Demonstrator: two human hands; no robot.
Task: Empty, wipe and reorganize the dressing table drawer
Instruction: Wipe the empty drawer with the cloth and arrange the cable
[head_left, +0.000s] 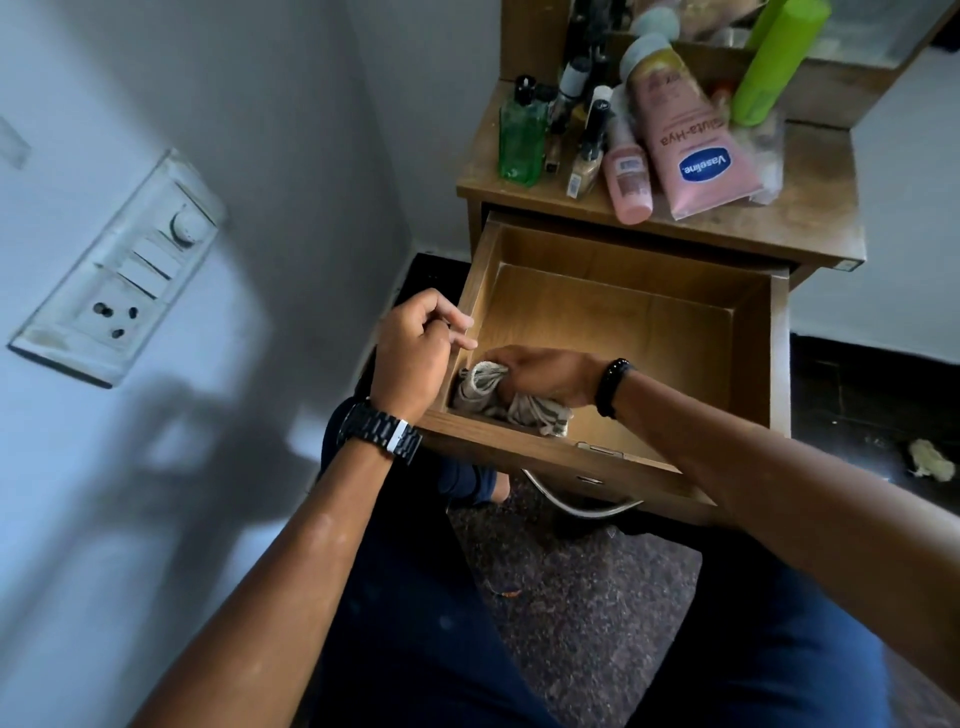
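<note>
The wooden drawer (753, 364) of the dressing table stands pulled out, its inside bare except for a crumpled striped grey cloth (524, 408) in the near left corner. My right hand (545, 376) reaches into that corner and grips the cloth against the drawer floor. My left hand (415, 348) is at the drawer's left wall, fingers loosely curled, two fingertips touching the wall's top edge. It holds nothing that I can see.
On the table top (810, 208) stand and lie a pink Vaseline tube (680, 140), a smaller pink bottle (628, 179), a green glass bottle (522, 137), a lime green can (779, 57) and several small cosmetics. A switchboard (124, 270) is on the left wall. My knees are below the drawer.
</note>
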